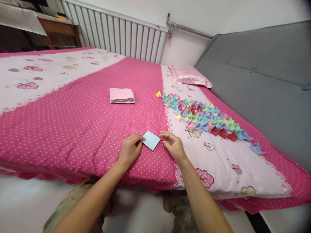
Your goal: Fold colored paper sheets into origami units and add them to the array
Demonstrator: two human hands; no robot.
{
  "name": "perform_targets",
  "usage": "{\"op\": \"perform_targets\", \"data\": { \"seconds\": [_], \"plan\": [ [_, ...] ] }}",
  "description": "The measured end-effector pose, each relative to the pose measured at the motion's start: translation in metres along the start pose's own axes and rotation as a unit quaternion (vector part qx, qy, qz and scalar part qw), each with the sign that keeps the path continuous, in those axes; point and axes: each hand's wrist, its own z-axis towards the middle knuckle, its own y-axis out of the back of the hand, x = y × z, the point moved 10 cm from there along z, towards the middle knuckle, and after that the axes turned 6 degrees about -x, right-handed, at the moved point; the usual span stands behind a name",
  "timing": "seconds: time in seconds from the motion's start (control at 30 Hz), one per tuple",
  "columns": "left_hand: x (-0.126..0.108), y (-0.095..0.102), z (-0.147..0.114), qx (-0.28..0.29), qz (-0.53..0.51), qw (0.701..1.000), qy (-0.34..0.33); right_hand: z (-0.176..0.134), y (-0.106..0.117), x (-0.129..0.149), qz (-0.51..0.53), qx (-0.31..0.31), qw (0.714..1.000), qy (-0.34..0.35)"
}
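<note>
A folded light-blue origami paper (151, 140), square and turned to a diamond, lies on the pink dotted bedspread (92, 129) near the bed's front edge. My left hand (131, 147) pinches its left corner between thumb and fingers. On the other side, my right hand (173, 145) is at the right corner, fingers stretched out and thumb apart, with nothing between them. Whether its fingertips touch the corner I cannot tell. Beyond my hands sits a stack of coloured paper sheets (121, 95) with a pink one on top.
Several rows of small folded paper boats (206, 116) in many colours cover the bed to the right. A yellow folded piece (158, 94) stands at their far left end. Farther back are a pink pillow (189, 76), a grey headboard (257, 61) and a white radiator (116, 30).
</note>
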Motion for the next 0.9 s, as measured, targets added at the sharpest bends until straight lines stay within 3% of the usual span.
{"op": "perform_targets", "data": {
  "seconds": [0.27,0.9],
  "plan": [
    [-0.001,-0.002,0.000,0.035,0.007,0.999,0.005,-0.002,-0.011,0.013,-0.130,0.044,0.989,0.063],
    [-0.004,-0.007,-0.003,0.067,0.029,0.997,0.017,-0.001,-0.016,0.016,-0.179,0.026,0.980,0.085]
  ]
}}
